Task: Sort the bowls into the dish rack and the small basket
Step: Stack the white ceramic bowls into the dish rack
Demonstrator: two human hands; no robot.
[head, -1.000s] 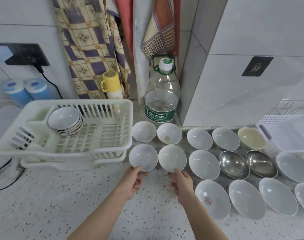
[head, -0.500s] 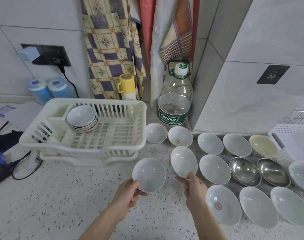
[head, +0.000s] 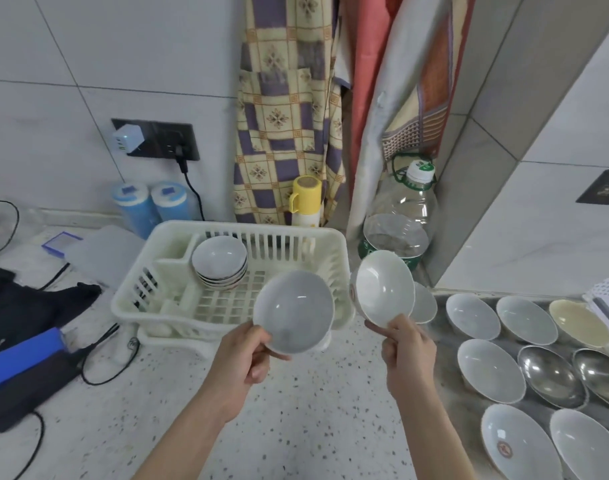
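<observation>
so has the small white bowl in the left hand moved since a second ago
Yes. The small white bowl in the left hand has been lifted off the speckled counter and carried left, now overlapping the white plastic dish rack.

Two bare forearms rise from the bottom edge of the frame, with no sleeves, watch or bracelet on either. The left hand (head: pixel 242 362) and the right hand (head: pixel 407 353) wear no gloves or rings, and the nails are short.
</observation>
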